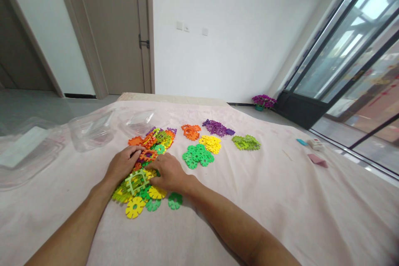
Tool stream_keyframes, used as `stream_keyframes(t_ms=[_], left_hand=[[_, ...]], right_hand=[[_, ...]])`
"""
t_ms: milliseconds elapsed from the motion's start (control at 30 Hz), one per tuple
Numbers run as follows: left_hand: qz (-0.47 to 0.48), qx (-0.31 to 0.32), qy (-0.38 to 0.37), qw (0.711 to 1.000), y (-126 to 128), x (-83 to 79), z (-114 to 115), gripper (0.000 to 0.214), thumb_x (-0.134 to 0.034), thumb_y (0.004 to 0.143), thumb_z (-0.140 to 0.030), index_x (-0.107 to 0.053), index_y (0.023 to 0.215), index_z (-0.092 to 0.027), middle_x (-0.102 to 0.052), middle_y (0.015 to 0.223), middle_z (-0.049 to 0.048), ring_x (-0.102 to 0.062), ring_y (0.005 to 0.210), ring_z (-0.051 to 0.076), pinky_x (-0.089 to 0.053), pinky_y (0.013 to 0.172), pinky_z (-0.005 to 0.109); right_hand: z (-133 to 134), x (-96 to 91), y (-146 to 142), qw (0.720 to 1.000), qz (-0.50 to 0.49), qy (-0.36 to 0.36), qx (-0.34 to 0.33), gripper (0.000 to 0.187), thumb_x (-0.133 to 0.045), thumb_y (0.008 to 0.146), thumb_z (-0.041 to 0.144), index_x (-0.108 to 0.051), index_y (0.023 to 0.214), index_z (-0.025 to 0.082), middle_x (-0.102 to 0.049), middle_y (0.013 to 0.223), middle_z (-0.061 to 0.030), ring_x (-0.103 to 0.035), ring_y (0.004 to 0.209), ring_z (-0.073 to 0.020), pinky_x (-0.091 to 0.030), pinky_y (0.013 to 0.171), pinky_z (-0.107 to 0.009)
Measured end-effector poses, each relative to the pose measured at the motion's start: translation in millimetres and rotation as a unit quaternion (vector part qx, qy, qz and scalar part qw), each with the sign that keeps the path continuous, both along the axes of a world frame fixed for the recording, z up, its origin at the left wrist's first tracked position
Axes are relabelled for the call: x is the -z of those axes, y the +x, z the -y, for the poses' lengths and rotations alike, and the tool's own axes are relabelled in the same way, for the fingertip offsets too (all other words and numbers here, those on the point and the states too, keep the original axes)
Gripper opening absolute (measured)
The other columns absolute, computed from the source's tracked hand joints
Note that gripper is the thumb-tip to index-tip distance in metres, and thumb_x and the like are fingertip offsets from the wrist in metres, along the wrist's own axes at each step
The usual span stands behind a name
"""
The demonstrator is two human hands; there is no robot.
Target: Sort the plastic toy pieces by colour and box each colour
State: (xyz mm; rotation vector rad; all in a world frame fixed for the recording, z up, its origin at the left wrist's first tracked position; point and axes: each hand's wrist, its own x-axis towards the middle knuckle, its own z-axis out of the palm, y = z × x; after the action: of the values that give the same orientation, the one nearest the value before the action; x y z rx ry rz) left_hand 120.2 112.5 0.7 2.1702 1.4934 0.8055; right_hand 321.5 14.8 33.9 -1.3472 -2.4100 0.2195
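Far left on the cloth (pixel 280 199): clear tubs (pixel 90 131), apart from the pieces. Left hand (pixel 123 165) lies flat on the mixed pile (pixel 158 139), fingers loosely spread, tips touching an orange piece (pixel 148 156). Right hand (pixel 167 173) palm-down just beside it; its grip is hidden, cannot tell. Further right, sorted: orange heap (pixel 191 131), green heap (pixel 198 156), yellow heap (pixel 210 144), purple heap (pixel 216 128), lime heap (pixel 246 142).

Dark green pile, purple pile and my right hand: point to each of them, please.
dark green pile (pixel 198 156): head view, middle of the heap of flower-shaped pieces.
purple pile (pixel 216 127): head view, centre of the heap.
right hand (pixel 168 172): head view, back of the hand.
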Motion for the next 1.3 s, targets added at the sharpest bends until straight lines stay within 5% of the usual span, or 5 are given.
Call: stream_keyframes(t_ms=[233,533,800,1033,1300], left_hand=[[-0.003,0.003,0.009,1.000,0,1.2,-2,0.042,-0.041,0.090,-0.046,-0.074,0.108,-0.027,-0.073,0.121,0.0004,-0.067,0.109,0.023,-0.047,0.098,0.031],[-0.007,0.010,-0.003,1.000,-1,-0.5,-4,0.044,-0.040,0.088,-0.047,-0.073,0.110,-0.027,-0.073,0.120,0.0003,-0.067,0.110,0.022,-0.048,0.097,0.030],[-0.002,0.009,0.002,1.000,-1,0.6,-1,0.044,-0.041,0.091,-0.049,-0.073,0.111,-0.027,-0.071,0.124,0.0019,-0.065,0.112,0.024,-0.046,0.099,0.033],[0.001,0.006,0.005,1.000,-2,2.6,-2,0.043,-0.042,0.091,-0.049,-0.073,0.111,-0.028,-0.071,0.126,0.0000,-0.065,0.115,0.023,-0.046,0.100,0.032],[-0.022,-0.004,-0.002,1.000,0,-3.0,1,0.045,-0.040,0.091,-0.048,-0.073,0.113,-0.028,-0.072,0.124,0.0001,-0.067,0.111,0.023,-0.047,0.098,0.031]], right_hand=[[-2,-0.2,0,0.998,-0.047,-0.028,0.027,0.040,-0.082,0.076,0.042,-0.071,0.111,0.026,-0.070,0.101,-0.0011,-0.058,0.096,-0.0193,-0.038,0.089,-0.031],[4,-6.3,-3,0.983,-0.160,-0.081,0.043,0.029,-0.082,0.072,0.026,-0.072,0.099,0.024,-0.066,0.086,0.0042,-0.055,0.078,-0.0124,-0.039,0.072,-0.024],[-20,14.2,15,0.877,-0.407,-0.224,0.121,0.019,-0.077,0.071,0.015,-0.068,0.087,0.017,-0.058,0.068,0.0050,-0.051,0.059,-0.0087,-0.038,0.057,-0.021],[-44,8.2,60,0.833,-0.507,-0.108,0.193,0.019,-0.072,0.068,0.024,-0.064,0.084,0.017,-0.058,0.067,0.0052,-0.051,0.060,-0.0096,-0.040,0.058,-0.022],[-54,7.9,135,0.822,-0.435,0.050,0.363,0.022,-0.065,0.068,0.033,-0.068,0.083,0.018,-0.064,0.070,0.0021,-0.057,0.065,-0.0154,-0.044,0.062,-0.027]])
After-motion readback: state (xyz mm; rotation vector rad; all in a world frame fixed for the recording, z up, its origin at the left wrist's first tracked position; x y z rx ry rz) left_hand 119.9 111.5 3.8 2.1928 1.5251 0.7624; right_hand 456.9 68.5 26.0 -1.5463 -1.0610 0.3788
